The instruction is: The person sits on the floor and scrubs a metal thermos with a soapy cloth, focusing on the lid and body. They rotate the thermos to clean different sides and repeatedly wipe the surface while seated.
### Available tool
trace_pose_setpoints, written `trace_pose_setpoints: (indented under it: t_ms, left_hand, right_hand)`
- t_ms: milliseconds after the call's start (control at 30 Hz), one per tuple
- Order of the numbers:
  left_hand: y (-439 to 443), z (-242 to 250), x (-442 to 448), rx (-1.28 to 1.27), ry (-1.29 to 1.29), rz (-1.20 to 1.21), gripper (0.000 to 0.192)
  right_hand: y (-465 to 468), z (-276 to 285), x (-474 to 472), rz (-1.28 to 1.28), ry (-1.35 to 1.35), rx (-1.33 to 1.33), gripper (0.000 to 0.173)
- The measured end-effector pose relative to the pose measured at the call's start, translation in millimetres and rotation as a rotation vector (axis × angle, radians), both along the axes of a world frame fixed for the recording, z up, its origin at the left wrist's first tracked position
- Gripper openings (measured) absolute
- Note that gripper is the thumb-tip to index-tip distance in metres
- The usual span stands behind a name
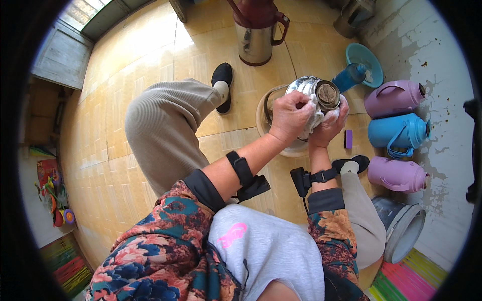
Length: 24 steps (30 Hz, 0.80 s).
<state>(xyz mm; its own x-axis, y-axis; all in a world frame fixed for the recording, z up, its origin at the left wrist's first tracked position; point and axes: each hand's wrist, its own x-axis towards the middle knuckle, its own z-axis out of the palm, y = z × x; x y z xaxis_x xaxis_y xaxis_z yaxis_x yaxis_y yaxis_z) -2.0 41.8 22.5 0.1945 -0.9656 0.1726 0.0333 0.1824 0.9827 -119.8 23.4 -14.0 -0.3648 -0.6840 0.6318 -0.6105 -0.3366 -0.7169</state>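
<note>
A shiny metal flask (303, 84) with a cork (327, 94) in its mouth is tilted over a round beige basin (260, 122). My left hand (290, 116) presses a wet white cloth (312, 122) to the flask's side near its neck. Around the neck on the other side curls my right hand (331, 124), which steadies the flask and also touches the cloth. White suds cling to the fingers of both hands. A dark curved handle shows at the basin's left side; whether it belongs to the flask or the basin cannot be told.
Beyond the basin stands a red and metal thermos jug (256, 45). Along the right wall lie pink (393, 98) and blue (395, 131) thermoses, below a teal bowl (352, 52) and blue bottle (348, 77). A purple sponge (349, 139) and a grey bucket (393, 240) are nearer.
</note>
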Motion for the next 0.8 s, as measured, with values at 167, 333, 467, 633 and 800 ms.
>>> trace_pose_setpoints:
  t_ms: [167,333,467,633,800]
  left_hand:
    - [-20.4,-1.8,1.1,0.062,0.108,0.003,0.014]
    - [-31.5,0.9,5.3,0.079,0.115,-0.036,0.014]
    - [-46.4,2.2,7.3,0.158,0.294,-0.021,0.011]
    - [-91.5,13.6,30.5,0.210,0.131,-0.394,0.011]
    - [-58.9,8.7,16.3,0.092,-0.015,-0.071,0.014]
  right_hand:
    - [-5.6,3.8,3.6,-0.019,-0.009,-0.057,0.071]
    - [-8.5,9.3,7.8,-0.073,0.017,-0.057,0.065]
    - [-5.4,7.6,8.0,-0.101,0.065,-0.047,0.062]
    - [-1.6,0.7,8.4,-0.131,0.073,-0.012,0.066]
    - [-1.5,-1.9,7.0,-0.106,0.058,-0.032,0.072]
